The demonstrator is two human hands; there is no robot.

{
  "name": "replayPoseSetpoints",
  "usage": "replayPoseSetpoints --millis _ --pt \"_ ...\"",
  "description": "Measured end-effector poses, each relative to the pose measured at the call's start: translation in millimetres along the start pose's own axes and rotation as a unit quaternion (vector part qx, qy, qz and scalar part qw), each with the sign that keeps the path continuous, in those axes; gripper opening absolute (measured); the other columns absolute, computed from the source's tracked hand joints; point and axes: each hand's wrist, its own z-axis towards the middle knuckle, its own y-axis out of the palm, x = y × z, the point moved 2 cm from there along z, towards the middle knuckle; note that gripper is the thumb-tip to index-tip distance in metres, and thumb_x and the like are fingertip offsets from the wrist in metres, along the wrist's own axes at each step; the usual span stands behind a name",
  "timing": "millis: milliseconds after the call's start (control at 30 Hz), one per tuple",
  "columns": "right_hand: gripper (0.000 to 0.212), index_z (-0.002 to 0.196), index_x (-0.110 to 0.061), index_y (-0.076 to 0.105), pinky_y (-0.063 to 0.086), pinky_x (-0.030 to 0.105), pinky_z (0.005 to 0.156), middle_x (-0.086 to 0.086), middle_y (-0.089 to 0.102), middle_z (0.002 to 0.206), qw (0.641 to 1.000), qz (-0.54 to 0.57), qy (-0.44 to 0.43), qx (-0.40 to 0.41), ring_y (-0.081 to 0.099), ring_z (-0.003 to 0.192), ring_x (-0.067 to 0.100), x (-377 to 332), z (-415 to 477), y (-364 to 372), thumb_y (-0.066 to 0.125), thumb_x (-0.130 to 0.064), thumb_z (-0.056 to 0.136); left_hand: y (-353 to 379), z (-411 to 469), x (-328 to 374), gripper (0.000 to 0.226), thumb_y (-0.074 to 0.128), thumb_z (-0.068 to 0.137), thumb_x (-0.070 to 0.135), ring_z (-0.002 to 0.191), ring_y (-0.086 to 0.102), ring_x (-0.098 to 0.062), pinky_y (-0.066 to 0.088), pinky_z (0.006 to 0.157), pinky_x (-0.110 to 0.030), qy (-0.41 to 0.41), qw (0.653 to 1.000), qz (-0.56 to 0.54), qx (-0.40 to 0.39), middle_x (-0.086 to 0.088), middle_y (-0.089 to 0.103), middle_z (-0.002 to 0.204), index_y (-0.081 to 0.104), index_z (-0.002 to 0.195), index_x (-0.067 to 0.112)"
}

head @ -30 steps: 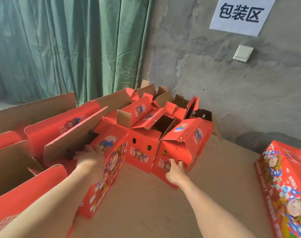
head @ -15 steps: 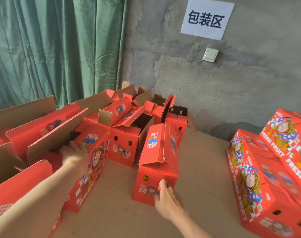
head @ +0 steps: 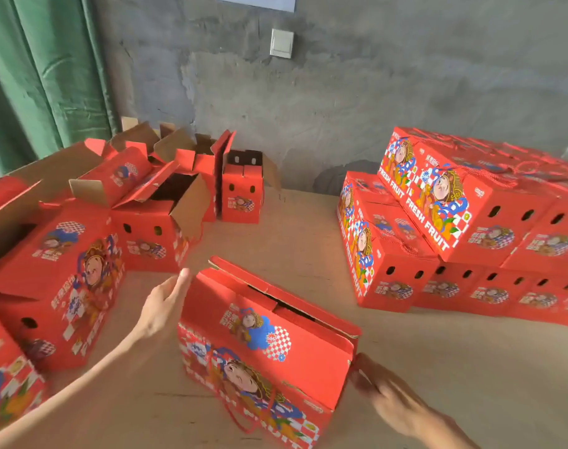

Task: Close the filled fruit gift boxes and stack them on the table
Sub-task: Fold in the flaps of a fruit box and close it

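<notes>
Table (head: 308,228): half-shut box (head: 266,338) sits btwn L grip (head: 160,308) & R grip (head: 394,405).

Head cam, fwd+down, close over table (head: 295,241)

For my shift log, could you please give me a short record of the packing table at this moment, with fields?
Current box: gift box in front, between the hands, top flaps folded over, a gap left between them
Left side: left hand, fingers straight, at the box's left end
Right side: right hand, blurred, fingers at the box's right end
Done: closed boxes stacked in two layers, far right
Waiting: open boxes, flaps up, at left
Surface: table
</notes>
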Motion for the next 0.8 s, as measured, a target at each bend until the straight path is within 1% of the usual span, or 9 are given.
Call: replayPoseSetpoints --millis 67,133,233,333,433,500,600,700,800 --pt "0.027 0.116 -0.021 0.052 0.042 0.032 0.098 -0.011 0.061 0.118 0.999 -0.005 -0.019 0.025 0.055 0.108 0.002 16 -17 -8 0.039 -0.037 0.1 11 -19 0 0.044 0.036 0.088 0.06 0.084 0.058 -0.009 0.043 0.081 -0.028 0.008 0.998 -0.047 -0.029 0.01 0.064 0.087 0.065 0.083 0.027" --pt "0.032 0.118 -0.011 0.055 0.039 0.035 0.1 -0.001 0.064 0.117 0.995 -0.043 -0.035 0.086 0.056 0.107 0.009 29 -29 -16 0.043 -0.033 0.099 22 -36 -1 0.038 0.037 0.092 0.048 0.088 0.06 -0.006 0.043 0.078 -0.023 -0.005 0.996 -0.081 -0.041 0.011 0.067 0.091 0.066 0.089 0.025" --pt "0.016 0.09 -0.005 0.062 0.045 0.042 0.084 0.011 0.067 0.089 0.975 -0.039 0.04 0.215 0.058 0.083 0.022 43 -39 -23 0.051 -0.014 0.095 36 -61 -3 0.039 0.04 0.092 0.047 0.078 0.059 -0.011 0.043 0.074 -0.026 -0.017 0.994 -0.096 -0.053 0.012 0.066 0.076 0.065 0.08 0.02" --pt "0.02 0.081 -0.008 0.06 0.048 0.026 0.063 0.01 0.063 0.077 0.938 0.108 0.103 0.314 0.059 0.066 0.012 35 -39 -22 0.05 0.005 0.092 42 -84 -3 0.043 0.044 0.089 0.056 0.065 0.049 -0.013 0.038 0.07 -0.032 0.015 0.994 -0.096 -0.05 0.011 0.055 0.06 0.057 0.063 0.024" --pt "0.031 0.082 -0.013 0.068 0.047 0.015 0.054 0.001 0.066 0.078 0.943 0.149 0.096 0.281 0.062 0.063 0.005 14 -38 -15 0.048 0.01 0.089 42 -97 -7 0.056 0.03 0.092 0.053 0.07 0.066 -0.005 0.041 0.072 -0.025 -0.034 0.984 -0.167 -0.054 0.011 0.07 0.074 0.066 0.067 0.018" --pt "0.028 0.106 -0.007 0.064 0.047 0.008 0.068 0.004 0.063 0.106 0.935 0.183 0.052 0.301 0.063 0.088 -0.001 7 -40 -13 0.055 0.011 0.087 36 -98 -9 0.066 0.031 0.094 0.049 0.085 0.067 -0.002 0.039 0.076 -0.025 -0.073 0.971 -0.215 -0.076 0.005 0.074 0.089 0.062 0.049 0.012" --pt "0.037 0.119 -0.009 0.06 0.043 0.021 0.097 0.005 0.049 0.135 0.948 0.165 0.017 0.272 0.049 0.123 0.011 5 -46 -17 0.066 0.002 0.083 25 -95 -9 0.047 0.056 0.083 0.035 0.096 0.064 -0.013 0.039 0.083 -0.032 -0.059 0.971 -0.207 -0.108 -0.002 0.072 0.096 0.06 0.046 0.008" --pt "0.035 0.117 -0.008 0.064 0.03 0.014 0.101 0.001 0.045 0.132 0.954 0.076 0.01 0.29 0.048 0.12 0.013 0 -47 -21 0.069 -0.003 0.082 20 -82 -1 0.007 0.067 0.083 0.012 0.098 0.067 -0.022 0.051 0.084 -0.029 0.0 0.989 -0.1 -0.106 0.002 0.073 0.099 0.073 0.084 0.008" --pt "0.027 0.105 0.001 0.07 0.031 0.009 0.093 0.01 0.059 0.112 0.938 -0.021 -0.009 0.346 0.057 0.106 0.027 -5 -49 -23 0.071 0.005 0.077 30 -63 10 0.019 0.068 0.082 0.001 0.097 0.064 -0.003 0.049 0.085 -0.024 0.103 0.987 -0.006 -0.119 0.015 0.067 0.107 0.072 0.089 0.019"
